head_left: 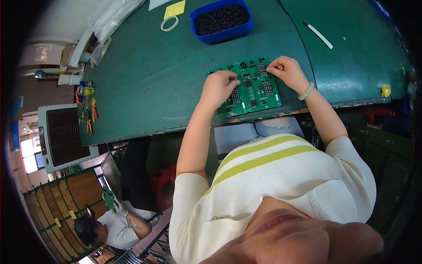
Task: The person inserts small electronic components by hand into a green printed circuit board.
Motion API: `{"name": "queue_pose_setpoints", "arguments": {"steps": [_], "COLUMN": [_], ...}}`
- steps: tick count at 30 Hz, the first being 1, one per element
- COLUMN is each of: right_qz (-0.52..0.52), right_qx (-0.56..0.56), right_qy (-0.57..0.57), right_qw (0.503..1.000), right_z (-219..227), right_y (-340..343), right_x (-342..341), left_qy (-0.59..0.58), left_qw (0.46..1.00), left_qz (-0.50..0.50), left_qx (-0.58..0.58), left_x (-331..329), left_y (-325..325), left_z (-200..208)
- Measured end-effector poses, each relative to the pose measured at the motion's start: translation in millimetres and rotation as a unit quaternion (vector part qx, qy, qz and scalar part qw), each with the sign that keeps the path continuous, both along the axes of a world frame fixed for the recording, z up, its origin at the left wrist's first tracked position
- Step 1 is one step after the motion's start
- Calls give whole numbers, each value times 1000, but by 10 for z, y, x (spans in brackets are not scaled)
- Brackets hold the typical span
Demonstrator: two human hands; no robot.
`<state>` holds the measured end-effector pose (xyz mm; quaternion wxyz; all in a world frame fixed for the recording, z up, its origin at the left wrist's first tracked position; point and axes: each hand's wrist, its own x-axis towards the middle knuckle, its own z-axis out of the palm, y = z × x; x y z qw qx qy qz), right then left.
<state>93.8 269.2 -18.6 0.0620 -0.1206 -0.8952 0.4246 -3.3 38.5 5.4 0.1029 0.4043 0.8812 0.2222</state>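
A green circuit board panel (259, 100) lies flat near the table's front edge. It carries white-segmented digit displays (268, 87) and several small black button-like parts (248, 82). Over its left half rests my left hand (218, 89), fingers curled with a gap between thumb and forefinger, hiding part of the board. My right hand (288, 74), a beaded bracelet (306, 91) at its wrist, hovers at the board's upper right corner. Its thumb and fingertips are pinched together, perhaps on a tiny dark piece too small to name.
Beyond the board stands a blue bin (222, 36) of small black parts. A tape roll (169, 23) and yellow paper (175, 9) lie left of it; a white-and-black pen-like stick (318, 35) lies right. Hand tools (91, 115) sit at the left edge. Another person (118, 226) holds a green board.
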Motion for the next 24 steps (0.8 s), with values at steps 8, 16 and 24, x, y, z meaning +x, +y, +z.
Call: {"name": "queue_pose_setpoints", "arguments": {"steps": [8, 16, 24], "right_qz": [92, 99, 136], "right_qx": [77, 143, 187], "right_qy": [64, 75, 11], "right_qw": [991, 982, 973], "right_z": [44, 96, 129], "right_y": [-7, -32, 0], "right_x": [11, 0, -125], "left_qy": [-536, -530, -335], "left_qw": [635, 685, 876], "left_qz": [260, 214, 184], "left_qx": [491, 452, 293], "left_x": [-173, -74, -60], "left_y": [-166, -128, 5], "left_z": [92, -25, 9]}}
